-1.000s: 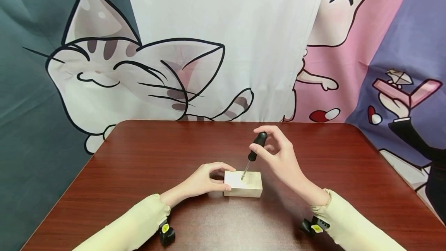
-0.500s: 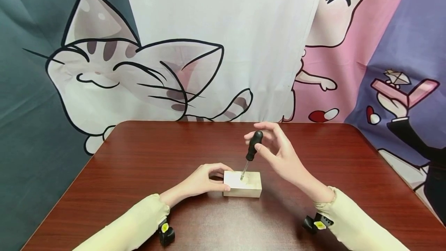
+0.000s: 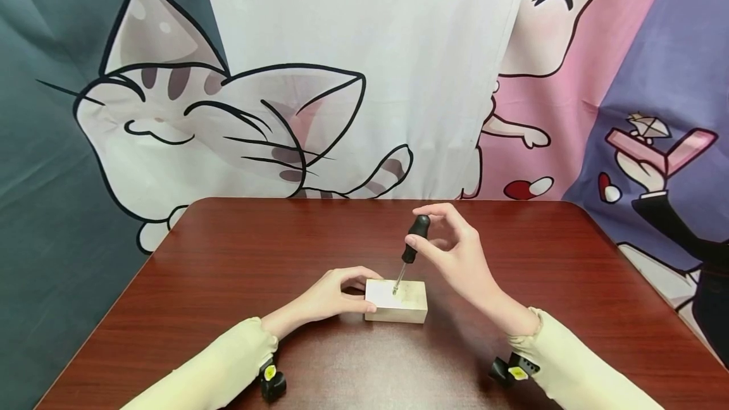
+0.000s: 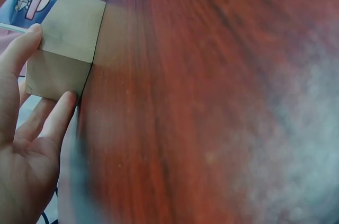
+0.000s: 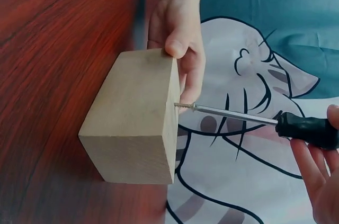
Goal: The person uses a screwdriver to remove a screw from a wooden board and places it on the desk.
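Note:
A pale wooden block (image 3: 407, 314) lies on the table, and my left hand (image 3: 335, 294) grips its left end between thumb and fingers. In the right wrist view a screw (image 5: 184, 106) stands part-way out of the block's top face. The tip of a screwdriver (image 5: 233, 113) meets the screw head, its metal shaft in line with the screw. My right hand (image 3: 462, 259) pinches the black handle (image 3: 418, 231) with thumb and fingertips. From the head the screwdriver leans slightly to the right. The left wrist view shows the thumb (image 4: 24, 49) and fingers against the block's end.
The reddish-brown wooden table (image 3: 256, 239) spreads around both hands. Behind it hangs a curtain (image 3: 444, 81) printed with a cartoon cat and figures. A small black camera (image 3: 273, 385) is strapped at the left wrist, another (image 3: 501, 372) at the right.
Half a second ago my right fingers were spread loosely beside the handle; now they pinch it again. The handle leans a little less to the right than a second ago. The left hand stays put.

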The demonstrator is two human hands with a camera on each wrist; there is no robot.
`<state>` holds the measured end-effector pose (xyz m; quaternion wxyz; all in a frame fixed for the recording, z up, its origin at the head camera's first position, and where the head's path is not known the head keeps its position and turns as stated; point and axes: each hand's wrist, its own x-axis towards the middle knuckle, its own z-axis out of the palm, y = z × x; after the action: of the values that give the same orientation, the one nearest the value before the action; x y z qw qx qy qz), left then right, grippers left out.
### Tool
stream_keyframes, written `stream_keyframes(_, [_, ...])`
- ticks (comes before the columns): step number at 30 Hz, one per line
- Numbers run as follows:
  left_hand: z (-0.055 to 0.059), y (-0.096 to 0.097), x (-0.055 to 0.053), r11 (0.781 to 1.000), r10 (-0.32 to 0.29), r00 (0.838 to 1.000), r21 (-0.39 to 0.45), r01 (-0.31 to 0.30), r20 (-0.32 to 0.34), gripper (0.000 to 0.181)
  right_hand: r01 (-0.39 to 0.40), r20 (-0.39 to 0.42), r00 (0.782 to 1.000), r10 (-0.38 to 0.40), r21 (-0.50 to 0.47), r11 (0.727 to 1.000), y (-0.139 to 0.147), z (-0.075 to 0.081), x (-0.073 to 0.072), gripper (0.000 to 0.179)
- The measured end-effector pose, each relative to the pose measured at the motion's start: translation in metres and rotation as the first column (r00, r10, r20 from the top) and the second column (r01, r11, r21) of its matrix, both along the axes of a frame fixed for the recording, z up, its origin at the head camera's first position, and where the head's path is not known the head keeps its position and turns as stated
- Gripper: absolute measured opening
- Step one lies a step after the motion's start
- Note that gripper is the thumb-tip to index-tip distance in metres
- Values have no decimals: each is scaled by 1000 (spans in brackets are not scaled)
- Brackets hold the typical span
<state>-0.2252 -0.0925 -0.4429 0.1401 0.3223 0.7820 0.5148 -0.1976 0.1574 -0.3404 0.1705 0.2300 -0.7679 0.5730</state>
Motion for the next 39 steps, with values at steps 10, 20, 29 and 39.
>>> stream_keyframes(10, [1,1,0,1000,6,1000,-13,-6,3,44,-126,-36,991,126,10,992,-2,-3,-1,49])
stream_keyframes(20, [2,2,1,999,23,1000,-28,-23,-11,42,11,-28,1000,-12,-46,999,-6,-8,2,44])
stream_keyframes(29, [3,0,2,999,28,1000,-32,-29,-5,43,-119,22,993,119,-21,993,3,-3,-2,42])
stream_keyframes(39, [4,1,2,999,23,1000,-28,-23,-11,43,-163,-31,986,162,-37,986,-3,-10,-2,43])
